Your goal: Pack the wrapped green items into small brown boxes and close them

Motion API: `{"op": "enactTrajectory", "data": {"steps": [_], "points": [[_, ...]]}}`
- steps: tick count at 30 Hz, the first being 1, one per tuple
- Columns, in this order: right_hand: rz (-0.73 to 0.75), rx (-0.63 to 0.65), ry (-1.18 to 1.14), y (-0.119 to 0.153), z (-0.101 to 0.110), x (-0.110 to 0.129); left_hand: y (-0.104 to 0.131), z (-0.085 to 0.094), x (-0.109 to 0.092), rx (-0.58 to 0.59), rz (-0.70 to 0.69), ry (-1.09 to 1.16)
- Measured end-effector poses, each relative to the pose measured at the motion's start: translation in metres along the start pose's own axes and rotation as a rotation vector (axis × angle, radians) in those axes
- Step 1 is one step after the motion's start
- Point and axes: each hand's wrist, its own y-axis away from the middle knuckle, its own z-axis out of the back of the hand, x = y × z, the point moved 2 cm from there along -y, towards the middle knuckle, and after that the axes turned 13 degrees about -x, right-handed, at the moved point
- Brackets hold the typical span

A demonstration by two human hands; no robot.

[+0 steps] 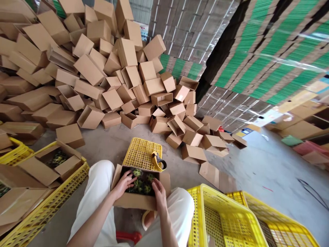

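Observation:
An open cardboard box (136,200) stands between my knees, filled with dark green, yellowish items (140,185) that look bagged. My left hand (124,183) lies over the box's left side, fingers spread and touching the contents. At the right inner side, my right hand (158,192) has its fingers apart, reaching over the rim beside the contents. Neither hand grips anything. Just beyond the box is an upturned yellow crate (141,151) with a yellow and black tape dispenser (158,162) on it.
A big heap of empty cardboard boxes (110,99) rises ahead. Yellow crates (226,219) stand at the right; another (59,192) at the left holds open boxes with similar items. Bundled flat cardboard (267,51) is stacked behind. A red object (128,236) lies below.

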Motion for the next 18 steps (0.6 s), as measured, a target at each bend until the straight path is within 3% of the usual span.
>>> {"op": "enactTrajectory", "data": {"steps": [5,9,12,15,18], "points": [[0.224,0.177,0.653,0.009,-0.033,-0.006,-0.007,-0.004,0.016,-0.059,-0.367,-0.562],[0.219,0.145,0.689,0.01,-0.049,-0.008,-0.008,-0.009,0.02,-0.111,-0.59,-0.894],[0.2,0.123,0.596,0.002,-0.046,-0.007,-0.007,-0.007,0.015,-0.142,-0.591,-0.856],[0.162,0.104,0.483,-0.005,-0.034,-0.007,-0.002,-0.001,0.006,-0.211,-0.53,-0.66],[0.006,0.034,0.188,-0.008,-0.021,-0.01,0.006,0.004,-0.001,-0.288,-0.493,-0.444]]}}
